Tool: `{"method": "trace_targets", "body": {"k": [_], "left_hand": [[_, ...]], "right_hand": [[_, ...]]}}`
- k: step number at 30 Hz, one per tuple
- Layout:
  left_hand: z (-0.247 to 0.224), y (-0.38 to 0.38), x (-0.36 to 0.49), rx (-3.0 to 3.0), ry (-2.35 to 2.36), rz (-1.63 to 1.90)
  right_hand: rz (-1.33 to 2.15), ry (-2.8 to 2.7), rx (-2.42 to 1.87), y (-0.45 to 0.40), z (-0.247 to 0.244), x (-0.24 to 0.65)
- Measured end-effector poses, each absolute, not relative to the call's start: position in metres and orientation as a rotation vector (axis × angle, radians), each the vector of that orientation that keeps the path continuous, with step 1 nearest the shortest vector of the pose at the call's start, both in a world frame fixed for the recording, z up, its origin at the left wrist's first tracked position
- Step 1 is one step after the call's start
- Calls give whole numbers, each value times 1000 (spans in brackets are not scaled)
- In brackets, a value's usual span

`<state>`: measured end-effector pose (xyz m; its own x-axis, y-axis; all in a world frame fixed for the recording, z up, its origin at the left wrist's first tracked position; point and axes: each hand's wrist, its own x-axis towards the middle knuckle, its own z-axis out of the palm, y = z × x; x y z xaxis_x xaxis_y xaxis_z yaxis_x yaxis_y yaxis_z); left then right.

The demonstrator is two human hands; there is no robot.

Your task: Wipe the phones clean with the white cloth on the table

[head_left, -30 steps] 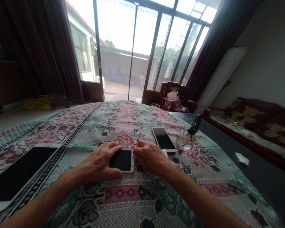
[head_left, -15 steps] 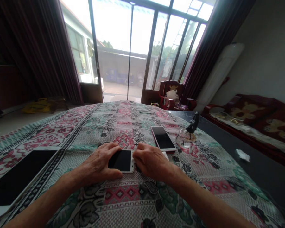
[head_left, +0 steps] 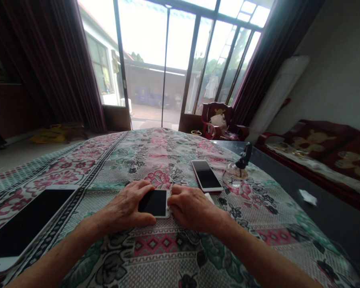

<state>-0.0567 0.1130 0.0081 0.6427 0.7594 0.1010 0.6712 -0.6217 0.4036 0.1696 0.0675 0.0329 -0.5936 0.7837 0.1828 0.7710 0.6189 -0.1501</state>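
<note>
A white-framed smartphone (head_left: 153,203) with a dark screen lies flat on the patterned tablecloth (head_left: 159,256). My left hand (head_left: 130,204) grips its left end, thumb along the near edge and fingers along the far edge. At the phone's right end, the curled fingers of my right hand (head_left: 189,206) press against the white border. What they hold, if anything, is hidden. A small white piece (head_left: 209,197), perhaps tissue, pokes out behind that hand. Beyond it rests a second smartphone (head_left: 207,175), screen up.
A clear spray bottle (head_left: 234,176) with a black nozzle stands right of the second phone. On the far left lies a white tablet (head_left: 33,224). A crumpled white scrap (head_left: 307,197) sits on the dark surface at right. Wooden seats and glass doors are beyond.
My right hand's fingers have shifted slightly at the phone's right end. My left hand keeps its hold, and the view has moved a little.
</note>
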Motion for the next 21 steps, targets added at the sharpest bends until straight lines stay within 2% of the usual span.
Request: {"method": "trace_targets", "body": {"k": [21], "left_hand": [[1, 117, -58, 2554, 1118, 417]], "right_hand": [[63, -2571, -1321, 69, 33, 169]]}}
